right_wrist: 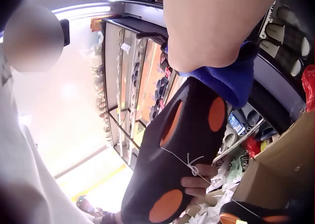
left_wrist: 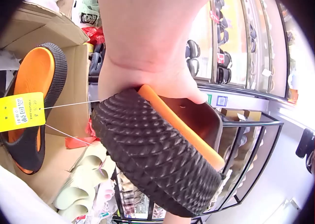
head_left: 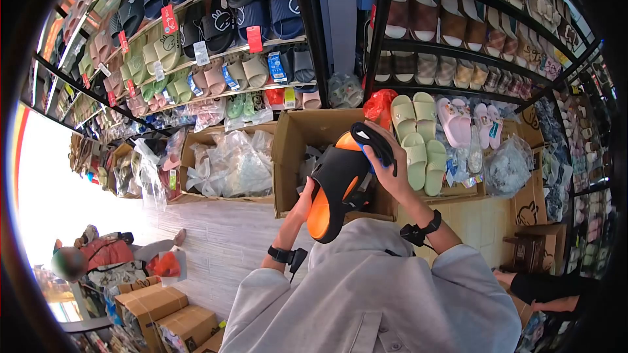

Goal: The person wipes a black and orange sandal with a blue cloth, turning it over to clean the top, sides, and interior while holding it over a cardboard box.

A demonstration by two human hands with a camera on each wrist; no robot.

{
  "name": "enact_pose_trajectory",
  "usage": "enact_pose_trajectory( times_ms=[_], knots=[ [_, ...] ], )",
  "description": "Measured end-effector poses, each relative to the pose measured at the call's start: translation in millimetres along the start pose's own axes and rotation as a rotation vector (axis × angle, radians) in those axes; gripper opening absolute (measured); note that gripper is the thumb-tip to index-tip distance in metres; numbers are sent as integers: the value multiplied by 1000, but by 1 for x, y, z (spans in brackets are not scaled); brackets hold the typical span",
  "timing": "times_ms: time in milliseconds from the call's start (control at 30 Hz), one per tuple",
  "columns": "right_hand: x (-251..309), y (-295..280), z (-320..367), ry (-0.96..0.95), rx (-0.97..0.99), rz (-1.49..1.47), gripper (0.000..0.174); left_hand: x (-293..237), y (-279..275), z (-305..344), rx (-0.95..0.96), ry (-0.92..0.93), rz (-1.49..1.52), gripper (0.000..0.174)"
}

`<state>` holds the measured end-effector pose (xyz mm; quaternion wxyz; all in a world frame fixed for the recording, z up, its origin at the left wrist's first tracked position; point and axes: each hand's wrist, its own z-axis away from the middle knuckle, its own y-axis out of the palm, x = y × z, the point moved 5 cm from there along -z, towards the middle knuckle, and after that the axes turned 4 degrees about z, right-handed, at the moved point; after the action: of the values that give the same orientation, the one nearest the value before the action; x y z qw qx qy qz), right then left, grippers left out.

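My left hand (head_left: 305, 198) grips a black slipper (head_left: 337, 179) with an orange footbed and orange cutouts, held up over an open carton (head_left: 288, 150). In the left wrist view its textured black sole (left_wrist: 152, 155) faces the camera. My right hand (head_left: 391, 166) holds a folded black and blue cloth (right_wrist: 226, 81) against one end of the slipper. The right wrist view shows left-hand fingers (right_wrist: 201, 181) curled at the slipper's side. A matching slipper (left_wrist: 37, 81) with a yellow tag (left_wrist: 22, 112) hangs at the carton, joined by white string.
Light green slippers (head_left: 414, 117) and pink clogs (head_left: 453, 121) stand right of the carton. Another carton (head_left: 229, 163) with clear plastic bags is on the left. Shoe racks (head_left: 216, 32) rise ahead. Someone in red (head_left: 111, 251) is at lower left; a person's leg (head_left: 549, 291) shows at lower right.
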<state>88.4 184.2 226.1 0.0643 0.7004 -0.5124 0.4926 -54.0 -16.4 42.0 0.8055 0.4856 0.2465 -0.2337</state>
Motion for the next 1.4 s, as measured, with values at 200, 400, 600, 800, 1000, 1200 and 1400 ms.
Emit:
enact_pose_trajectory(
  times_ms=[200,400,600,800,1000,1200,1400],
  knots=[
    [35,19,15,-196,86,209,52,3,-1,-7,55,10,95,97],
    [25,18,18,-257,148,193,53,3,-8,-6,6,17,115,96],
    [-4,11,5,81,21,-93,48,-2,-5,2,-24,-6,64,93],
    [29,25,33,-239,99,206,54,-5,5,-6,-3,16,165,93],
    [29,29,43,-406,239,192,57,-24,27,5,-74,60,139,95],
    [15,11,13,-147,28,169,56,-5,1,-5,-13,9,217,96],
    [42,34,43,-358,132,279,56,-10,20,-8,5,-14,171,102]
  ],
)
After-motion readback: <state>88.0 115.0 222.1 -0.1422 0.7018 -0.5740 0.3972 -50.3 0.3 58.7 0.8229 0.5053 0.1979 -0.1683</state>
